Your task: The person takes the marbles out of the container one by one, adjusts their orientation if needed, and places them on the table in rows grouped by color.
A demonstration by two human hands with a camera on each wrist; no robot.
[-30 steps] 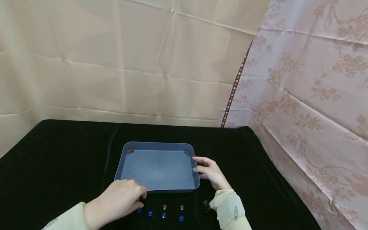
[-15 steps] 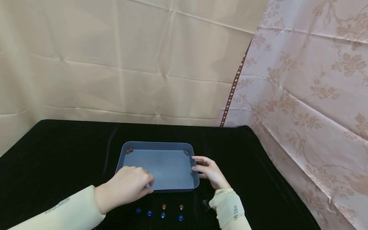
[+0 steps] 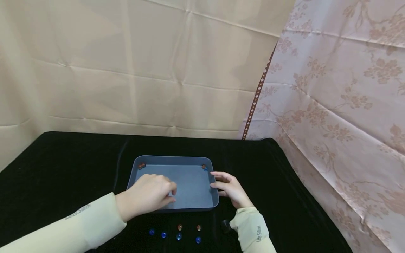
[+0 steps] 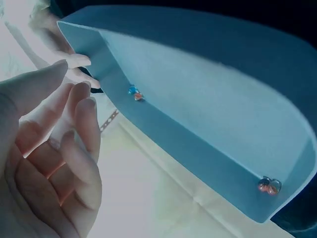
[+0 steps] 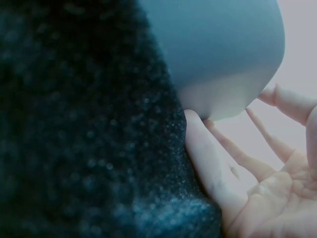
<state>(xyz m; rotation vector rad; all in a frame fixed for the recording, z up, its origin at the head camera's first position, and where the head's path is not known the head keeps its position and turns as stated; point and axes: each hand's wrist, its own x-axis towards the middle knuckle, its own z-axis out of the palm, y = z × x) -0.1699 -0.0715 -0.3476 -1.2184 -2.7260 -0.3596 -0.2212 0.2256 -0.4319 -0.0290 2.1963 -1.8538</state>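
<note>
A shallow blue-grey tray (image 3: 174,182) lies on black cloth. Over its front left part hovers my left hand (image 3: 147,193), fingers loosely curled, with a gap between thumb and index finger. In the left wrist view nothing shows between those fingertips. My right hand (image 3: 232,189) touches the tray's right wall with relaxed, spread fingers; its thumb (image 5: 198,139) lies low against the outer side. Inside the tray, amber marbles (image 4: 270,186) sit in the back left corner. A blue marble (image 4: 132,89) and an amber marble (image 4: 138,96) sit in the back right corner.
In front of the tray, several blue marbles (image 3: 198,240) and two amber marbles (image 3: 179,227) lie on the black cloth (image 3: 76,165). A small black object (image 3: 226,226) is at the right cuff. Beige curtain (image 3: 152,70) and floral curtain (image 3: 348,98) hang behind and to the right.
My left hand has moved away from the marbles at the front left, forward and right, to over the tray. The right hand stays at the tray's side. The visible marbles keep their places.
</note>
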